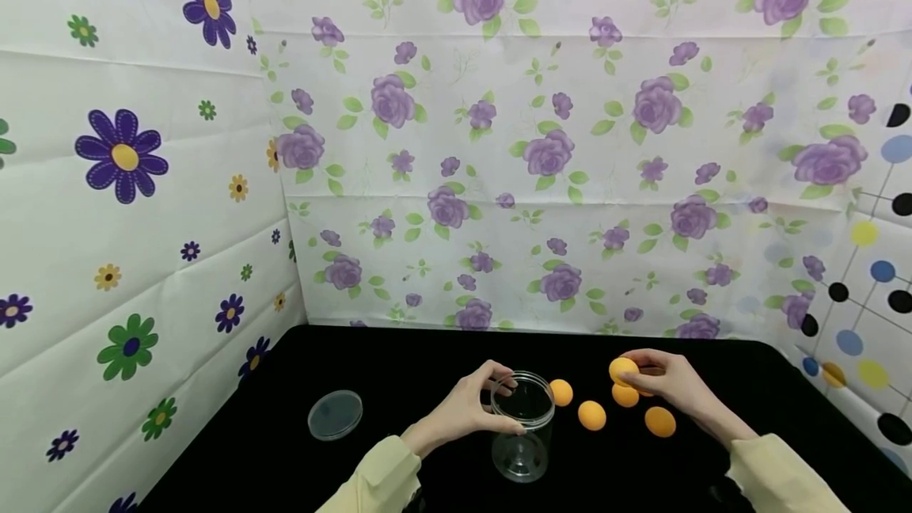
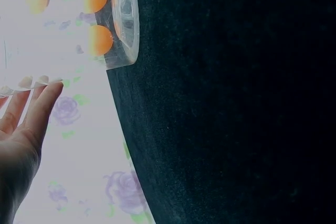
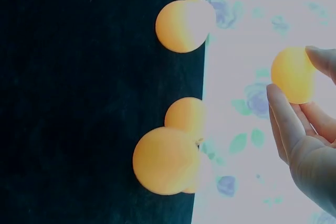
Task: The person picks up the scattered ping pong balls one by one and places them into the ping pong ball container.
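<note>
A clear plastic jar [image 1: 522, 450] stands upright on the black cloth, its mouth uncovered. My left hand [image 1: 470, 406] grips it near the rim, thumb on the near side and fingers round the far side. To the right, my right hand [image 1: 673, 382] pinches an orange ping-pong ball [image 1: 623, 370] between thumb and fingers, raised off the cloth; the right wrist view shows that ball [image 3: 294, 74] at the fingertips. Several more orange balls lie between and below the hands, among them one ball [image 1: 592, 416] close to the jar and another ball [image 1: 660, 422] under the right wrist.
A round clear lid [image 1: 336, 416] lies flat at the left of the black table [image 1: 399, 362]. Behind and at both sides hang patterned cloth walls [image 1: 499, 180]. Pale yellow sleeves cover both forearms.
</note>
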`<state>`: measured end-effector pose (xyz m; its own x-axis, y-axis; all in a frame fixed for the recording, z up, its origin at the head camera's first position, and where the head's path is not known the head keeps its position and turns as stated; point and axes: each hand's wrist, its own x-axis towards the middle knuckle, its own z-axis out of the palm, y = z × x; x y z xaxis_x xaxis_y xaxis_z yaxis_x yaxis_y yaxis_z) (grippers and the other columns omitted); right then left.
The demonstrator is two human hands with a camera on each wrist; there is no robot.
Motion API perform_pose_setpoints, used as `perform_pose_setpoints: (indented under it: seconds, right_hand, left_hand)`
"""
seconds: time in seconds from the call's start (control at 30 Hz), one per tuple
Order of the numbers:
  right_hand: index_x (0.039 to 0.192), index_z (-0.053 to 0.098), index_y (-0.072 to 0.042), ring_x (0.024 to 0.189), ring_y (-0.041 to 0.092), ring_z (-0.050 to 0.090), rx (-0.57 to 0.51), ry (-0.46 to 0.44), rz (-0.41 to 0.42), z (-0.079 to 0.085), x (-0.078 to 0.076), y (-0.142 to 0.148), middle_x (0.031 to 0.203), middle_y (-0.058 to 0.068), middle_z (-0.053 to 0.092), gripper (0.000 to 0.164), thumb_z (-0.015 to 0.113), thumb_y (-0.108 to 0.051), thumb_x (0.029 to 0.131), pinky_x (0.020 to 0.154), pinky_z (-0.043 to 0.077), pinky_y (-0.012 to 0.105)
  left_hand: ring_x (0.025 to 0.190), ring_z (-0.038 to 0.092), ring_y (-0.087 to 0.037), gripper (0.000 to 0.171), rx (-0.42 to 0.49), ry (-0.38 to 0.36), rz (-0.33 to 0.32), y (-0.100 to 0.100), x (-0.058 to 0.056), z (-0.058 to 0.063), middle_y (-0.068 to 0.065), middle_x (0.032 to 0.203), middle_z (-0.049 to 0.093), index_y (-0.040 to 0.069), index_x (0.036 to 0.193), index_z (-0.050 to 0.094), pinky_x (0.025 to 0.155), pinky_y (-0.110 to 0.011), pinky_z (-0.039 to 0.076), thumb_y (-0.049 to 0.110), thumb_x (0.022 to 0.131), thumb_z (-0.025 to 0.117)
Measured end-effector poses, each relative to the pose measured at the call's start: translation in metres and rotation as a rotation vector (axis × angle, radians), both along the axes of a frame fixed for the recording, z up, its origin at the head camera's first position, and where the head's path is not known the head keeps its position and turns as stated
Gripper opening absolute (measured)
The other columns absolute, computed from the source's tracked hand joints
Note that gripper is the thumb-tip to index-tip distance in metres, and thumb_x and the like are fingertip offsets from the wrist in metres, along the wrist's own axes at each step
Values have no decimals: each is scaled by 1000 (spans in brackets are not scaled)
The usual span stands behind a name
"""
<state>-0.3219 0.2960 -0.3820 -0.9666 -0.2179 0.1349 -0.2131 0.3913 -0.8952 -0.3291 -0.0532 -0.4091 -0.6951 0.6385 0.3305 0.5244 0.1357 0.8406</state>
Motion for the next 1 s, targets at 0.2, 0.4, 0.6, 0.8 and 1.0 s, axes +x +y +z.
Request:
perform_pose_setpoints:
  seconds: [0.2,0.4,0.6,0.8,1.0]
  right_hand:
    - [122,51,3,100,38,53,-9,-7,37,3,0,-6,109,18,58,47,63,-25,86,71,47,46]
    - [123,51,3,98,32,56,-17,-15,54,4,1,-13,110,17,58,48,63,-25,86,74,46,46]
    - [123,52,1,97,29,56,-7,6,57,7,3,-22,111,15,58,48,64,-26,85,81,44,45]
    - [124,50,2,99,30,56,-40,7,87,10,3,-31,113,17,56,49,64,-25,86,82,44,44]
    - [124,48,5,99,31,56,-88,4,117,12,3,-39,115,19,54,50,64,-23,86,78,47,38]
  left_hand:
    - [101,51,-18,61,-7,4,6,-1,0,0,-1,115,51,7,123,44,73,-28,48,27,75,76]
    - [102,51,-21,59,-2,3,0,-1,1,2,-2,115,51,7,123,44,72,-28,48,22,76,75]
    - [101,51,-18,58,1,-2,-1,-1,0,3,-1,115,51,8,123,45,72,-28,48,21,75,76]
    - [100,51,-14,58,-10,0,-1,-2,-2,0,1,114,51,10,122,45,73,-28,48,25,75,75]
    - [102,51,-19,58,-9,-4,-7,-1,-2,0,-2,115,51,9,123,44,73,-28,47,24,76,75]
